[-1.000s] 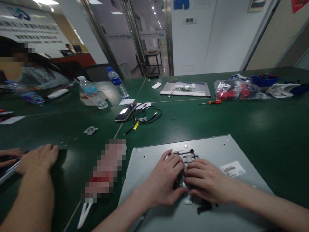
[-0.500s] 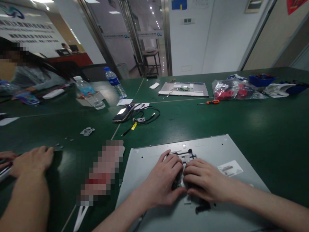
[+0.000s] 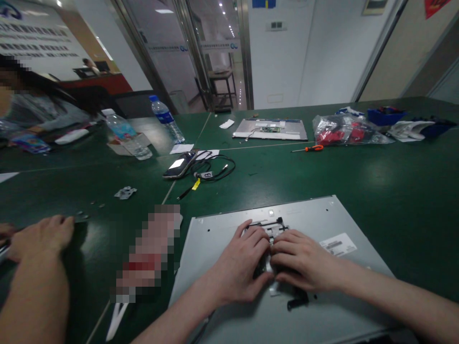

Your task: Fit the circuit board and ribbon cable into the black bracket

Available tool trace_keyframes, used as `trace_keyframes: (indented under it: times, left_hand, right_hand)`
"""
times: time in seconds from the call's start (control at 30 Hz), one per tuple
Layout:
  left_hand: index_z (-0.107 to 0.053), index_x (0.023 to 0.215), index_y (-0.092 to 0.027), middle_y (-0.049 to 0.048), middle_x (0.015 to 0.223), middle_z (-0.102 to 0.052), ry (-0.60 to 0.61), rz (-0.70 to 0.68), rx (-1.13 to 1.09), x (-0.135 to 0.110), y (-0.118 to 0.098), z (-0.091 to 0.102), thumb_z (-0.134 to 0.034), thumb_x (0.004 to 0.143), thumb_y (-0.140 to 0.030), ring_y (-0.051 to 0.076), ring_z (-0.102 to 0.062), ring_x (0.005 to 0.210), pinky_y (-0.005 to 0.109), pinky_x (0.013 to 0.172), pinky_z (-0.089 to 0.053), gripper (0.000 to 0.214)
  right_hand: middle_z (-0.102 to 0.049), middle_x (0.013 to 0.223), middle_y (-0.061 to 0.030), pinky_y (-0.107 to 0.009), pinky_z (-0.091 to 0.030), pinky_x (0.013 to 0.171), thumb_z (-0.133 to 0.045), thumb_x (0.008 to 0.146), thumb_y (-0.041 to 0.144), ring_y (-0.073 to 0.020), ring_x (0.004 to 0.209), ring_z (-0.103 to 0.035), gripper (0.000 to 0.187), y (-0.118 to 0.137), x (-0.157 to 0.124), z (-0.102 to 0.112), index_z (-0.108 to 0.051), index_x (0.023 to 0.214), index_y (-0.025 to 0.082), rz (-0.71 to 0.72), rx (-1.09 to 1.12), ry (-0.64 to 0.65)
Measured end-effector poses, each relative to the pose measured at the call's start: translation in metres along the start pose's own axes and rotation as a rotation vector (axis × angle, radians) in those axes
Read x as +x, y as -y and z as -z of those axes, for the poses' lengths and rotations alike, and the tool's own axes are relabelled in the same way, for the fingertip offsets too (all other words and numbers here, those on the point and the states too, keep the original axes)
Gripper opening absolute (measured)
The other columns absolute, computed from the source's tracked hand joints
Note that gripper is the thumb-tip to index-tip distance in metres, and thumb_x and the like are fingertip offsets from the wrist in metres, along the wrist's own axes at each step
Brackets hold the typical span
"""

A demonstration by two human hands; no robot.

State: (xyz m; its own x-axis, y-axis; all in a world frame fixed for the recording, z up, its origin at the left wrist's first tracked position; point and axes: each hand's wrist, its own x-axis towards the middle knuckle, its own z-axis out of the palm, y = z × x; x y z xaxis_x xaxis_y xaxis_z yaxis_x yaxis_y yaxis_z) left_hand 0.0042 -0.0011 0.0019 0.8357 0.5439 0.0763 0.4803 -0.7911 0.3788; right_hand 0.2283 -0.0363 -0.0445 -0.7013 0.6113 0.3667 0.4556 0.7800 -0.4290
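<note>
A grey metal panel [image 3: 322, 220] lies flat on the green table in front of me. My left hand [image 3: 238, 265] and my right hand [image 3: 303, 260] rest side by side on its middle, fingers curled down and pressed together over a small dark part [image 3: 263, 267] that they mostly hide. Just beyond my fingertips sits a black bracket [image 3: 268, 225] set into the panel. A small black piece [image 3: 297, 302] lies on the panel below my right hand. A white label [image 3: 337, 244] is stuck to the panel at the right.
A co-worker's hand [image 3: 41, 236] rests on the table at the left. Farther off are a phone [image 3: 178, 166] with a black cable [image 3: 215, 169], two water bottles [image 3: 127, 136], an orange screwdriver [image 3: 310, 148], another panel [image 3: 270, 129] and a plastic bag [image 3: 346, 130].
Both my hands stay pressed on the same spot of the panel. The view has tilted slightly, so everything sits a little higher in the picture.
</note>
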Motion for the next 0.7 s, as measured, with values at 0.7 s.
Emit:
trace_keyframes:
  times: [0.7]
  left_hand:
    - [-0.058,0.104,-0.022,0.0066,0.119,-0.062,0.001,0.033,-0.003,0.0,0.003,0.0,-0.08,0.075,-0.039,0.031,-0.055,0.119,0.058,0.123,-0.02,0.041]
  right_hand:
    - [-0.071,0.098,-0.0045,-0.038,-0.043,0.089,-0.055,0.1,0.018,-0.0214,0.095,-0.059,0.012,-0.023,-0.002,0.029,-0.067,0.103,0.019,-0.084,-0.005,-0.119]
